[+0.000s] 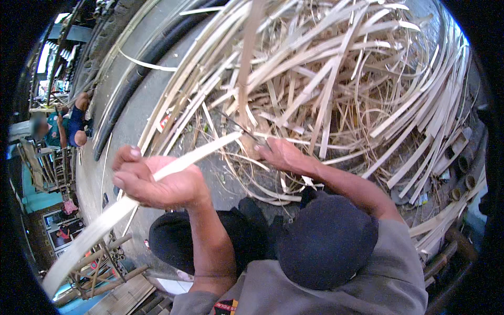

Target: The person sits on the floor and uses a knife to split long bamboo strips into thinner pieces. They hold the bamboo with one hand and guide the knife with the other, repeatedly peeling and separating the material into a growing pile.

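Grey shirt (294, 283) cloth spans the bottom of the head view. Left of centre, the left hand (165, 184), fingers loosely curled, holds a pale strip (107, 216) slanting from lower left to centre. There, the right hand (281, 155) grips a thin dark tool (245, 132) against the strip's end.

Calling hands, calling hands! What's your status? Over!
Left hand gripping long, pale, flat, bamboo-like strip. Right hand holding thin dark blade near strip's end. Tangled pale strip pile ahead.
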Available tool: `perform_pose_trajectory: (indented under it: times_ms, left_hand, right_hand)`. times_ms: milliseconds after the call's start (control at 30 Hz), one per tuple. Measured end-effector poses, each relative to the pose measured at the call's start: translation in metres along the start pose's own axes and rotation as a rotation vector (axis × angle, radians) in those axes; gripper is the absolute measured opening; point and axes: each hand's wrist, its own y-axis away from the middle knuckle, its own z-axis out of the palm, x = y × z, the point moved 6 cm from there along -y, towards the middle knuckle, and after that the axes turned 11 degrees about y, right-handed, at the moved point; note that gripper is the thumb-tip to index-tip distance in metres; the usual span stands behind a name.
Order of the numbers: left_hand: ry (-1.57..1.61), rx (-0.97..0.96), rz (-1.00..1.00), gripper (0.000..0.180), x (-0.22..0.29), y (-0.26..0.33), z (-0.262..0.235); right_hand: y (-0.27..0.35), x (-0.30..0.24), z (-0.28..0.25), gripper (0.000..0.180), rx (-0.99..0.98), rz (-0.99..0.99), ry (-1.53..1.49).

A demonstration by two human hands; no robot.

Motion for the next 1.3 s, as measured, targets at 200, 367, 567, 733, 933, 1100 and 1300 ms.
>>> perform_pose_trajectory:
  times_ms: [200, 367, 567, 733, 933, 1100, 1300]
  left_hand:
    - [-0.019, -0.039, -0.041, 0.044, -0.006, -0.003, 0.003]
    - [0.038, 0.010, -0.142, 0.042, -0.017, -0.005, -0.003]
    - [-0.054, 0.012, -0.115, 0.044, -0.021, -0.006, -0.003]
    - [-0.002, 0.037, -0.268, 0.049, -0.029, -0.005, 0.000]
    - [-0.053, -0.034, -0.356, 0.062, -0.037, -0.012, 0.006]
    - [-0.109, -0.052, -0.341, 0.073, -0.031, -0.049, 0.004]
    - [-0.127, -0.201, -0.312, 0.080, -0.004, -0.100, 0.022]
  right_hand:
    - [-0.004, 0.014, 0.006, 0.052, 0.099, -0.023, -0.038]
    - [0.000, 0.021, 0.004, 0.059, 0.020, 0.088, -0.033]
    - [0.024, 0.003, 0.002, 0.046, 0.119, -0.107, -0.058]
    - [0.017, 0.022, 0.012, 0.054, -0.007, 0.118, -0.194]
    - [0.023, 0.041, 0.030, 0.050, 0.034, 0.113, -0.026]
    - [0.025, 0.050, 0.034, 0.054, 0.008, 0.004, 0.096]
    - [0.022, 0.032, 0.024, 0.051, 0.083, 0.031, 0.340]
